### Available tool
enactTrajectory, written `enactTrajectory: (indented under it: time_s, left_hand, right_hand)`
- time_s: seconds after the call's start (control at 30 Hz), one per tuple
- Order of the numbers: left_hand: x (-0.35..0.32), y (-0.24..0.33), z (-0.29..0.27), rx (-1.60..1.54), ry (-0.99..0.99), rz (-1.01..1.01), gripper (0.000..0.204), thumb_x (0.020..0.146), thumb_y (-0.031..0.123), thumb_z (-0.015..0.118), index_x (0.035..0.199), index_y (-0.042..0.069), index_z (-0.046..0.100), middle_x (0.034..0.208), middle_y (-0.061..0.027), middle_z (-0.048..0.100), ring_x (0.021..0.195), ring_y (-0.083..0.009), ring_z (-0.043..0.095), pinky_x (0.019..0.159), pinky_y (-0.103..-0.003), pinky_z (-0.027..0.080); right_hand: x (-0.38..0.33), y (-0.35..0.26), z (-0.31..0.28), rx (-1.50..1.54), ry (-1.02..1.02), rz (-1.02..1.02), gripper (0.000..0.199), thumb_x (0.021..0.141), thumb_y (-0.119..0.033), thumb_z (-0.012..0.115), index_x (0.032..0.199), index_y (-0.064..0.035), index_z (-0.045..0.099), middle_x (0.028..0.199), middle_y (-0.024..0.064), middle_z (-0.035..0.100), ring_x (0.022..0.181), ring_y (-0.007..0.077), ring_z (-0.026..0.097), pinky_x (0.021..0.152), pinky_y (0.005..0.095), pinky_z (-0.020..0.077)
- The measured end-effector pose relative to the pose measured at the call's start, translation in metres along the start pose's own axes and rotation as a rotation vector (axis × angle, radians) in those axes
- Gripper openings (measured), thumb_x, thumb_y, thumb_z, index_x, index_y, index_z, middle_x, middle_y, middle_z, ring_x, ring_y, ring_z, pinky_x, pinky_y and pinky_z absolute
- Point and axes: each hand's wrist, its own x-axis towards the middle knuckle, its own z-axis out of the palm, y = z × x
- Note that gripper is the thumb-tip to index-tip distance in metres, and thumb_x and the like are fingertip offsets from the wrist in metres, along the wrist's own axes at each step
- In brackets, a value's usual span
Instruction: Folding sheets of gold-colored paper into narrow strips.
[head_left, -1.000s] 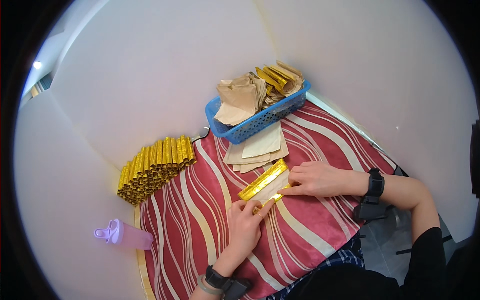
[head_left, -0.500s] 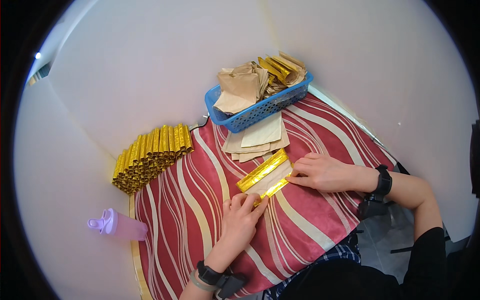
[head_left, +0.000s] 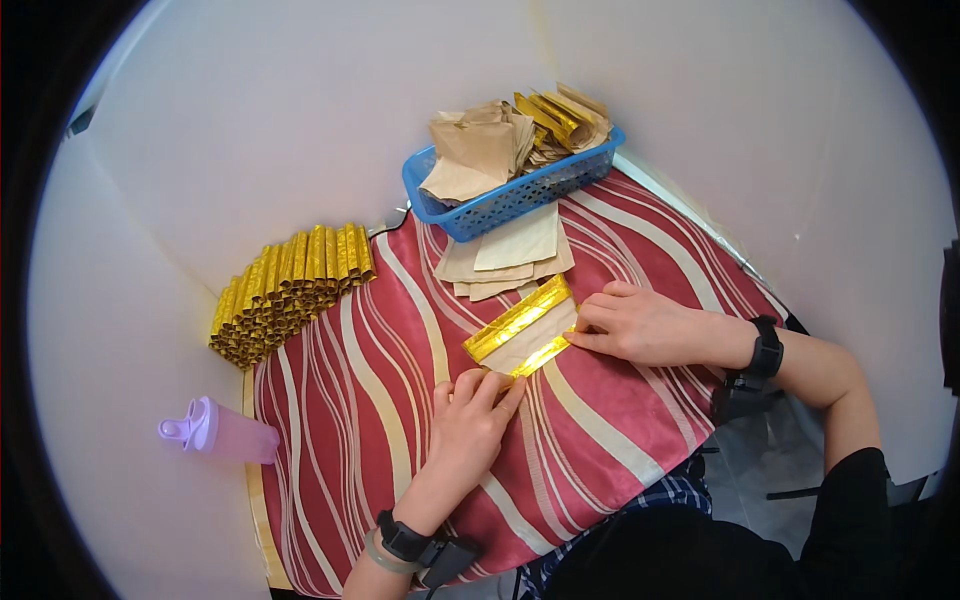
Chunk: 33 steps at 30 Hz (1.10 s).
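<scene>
A brownish paper sheet [head_left: 522,339] with shiny gold folded borders along its far and near edges lies slantwise on the cloth before me. My left hand [head_left: 468,425] has its fingertips and thumb closed on the near left corner. At the near right corner my right hand [head_left: 632,326] pinches the gold border between thumb and bent fingers. The undersides of both sets of fingertips are hidden. Just beyond the sheet is a loose stack of flat brown papers [head_left: 460,264], a paler one on top.
A blue plastic basket [head_left: 500,213] at the back holds brown papers and gold folded pieces. Rolled gold paper tubes [head_left: 300,277] are piled far left. A purple bottle [head_left: 235,436] is at the left edge of the striped red tablecloth [head_left: 385,400]. White walls [head_left: 330,100] rise behind.
The whole scene has shifted slightly up and left in the picture. Both hands stay at the sheet's near edge, with small finger movements along the gold border.
</scene>
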Motion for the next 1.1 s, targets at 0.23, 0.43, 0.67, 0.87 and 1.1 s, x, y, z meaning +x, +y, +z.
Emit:
enactTrajectory:
  time_s: [0.23,0.43,0.67,0.87,1.1]
  left_hand:
    - [0.013,0.012,0.008,-0.009,-0.094,-0.115,0.053,0.070,0.002,0.060,0.123,0.011,0.063,0.102,-0.0038,0.055,0.100,-0.0227,0.050,0.082,-0.038,0.034]
    - [0.000,0.005,-0.001,-0.040,-0.087,-0.078,0.055,0.069,0.000,0.060,0.122,0.012,0.063,0.107,-0.0040,0.054,0.104,-0.0231,0.048,0.085,-0.039,0.033]
    - [-0.016,0.002,-0.003,0.060,-0.034,-0.063,0.059,0.065,0.000,0.062,0.123,0.012,0.063,0.117,-0.0036,0.053,0.109,-0.0237,0.046,0.086,-0.039,0.031]
    - [-0.020,0.003,-0.007,0.135,-0.043,-0.045,0.044,0.076,0.011,0.058,0.119,0.006,0.063,0.116,0.0001,0.054,0.111,-0.0172,0.046,0.086,-0.037,0.034]
    - [-0.025,-0.002,0.001,-0.009,0.073,-0.106,0.049,0.064,0.001,0.065,0.112,0.008,0.068,0.113,-0.0008,0.059,0.105,-0.0229,0.051,0.086,-0.039,0.034]
  right_hand:
    - [0.010,-0.013,-0.009,-0.006,-0.093,0.028,0.037,0.084,-0.015,0.052,0.119,-0.0093,0.062,0.093,0.0057,0.053,0.089,0.0182,0.054,0.080,0.0299,0.0398]
    - [0.000,-0.010,-0.012,-0.057,-0.084,0.043,0.036,0.084,-0.015,0.054,0.118,-0.0084,0.062,0.101,0.0036,0.056,0.096,0.0171,0.055,0.082,0.0290,0.0397]
    - [-0.007,-0.008,-0.010,-0.065,-0.061,0.071,0.034,0.083,-0.015,0.055,0.114,-0.0057,0.064,0.107,0.0027,0.058,0.101,0.0158,0.055,0.084,0.0291,0.0399]
    - [-0.012,-0.005,-0.008,0.036,-0.042,0.120,0.034,0.082,-0.015,0.055,0.114,-0.0060,0.064,0.105,0.0028,0.059,0.100,0.0161,0.054,0.084,0.0296,0.0400]
    - [-0.011,-0.003,-0.008,0.046,-0.022,0.108,0.031,0.082,-0.015,0.056,0.111,-0.0081,0.066,0.102,0.0029,0.060,0.098,0.0165,0.055,0.084,0.0307,0.0403]
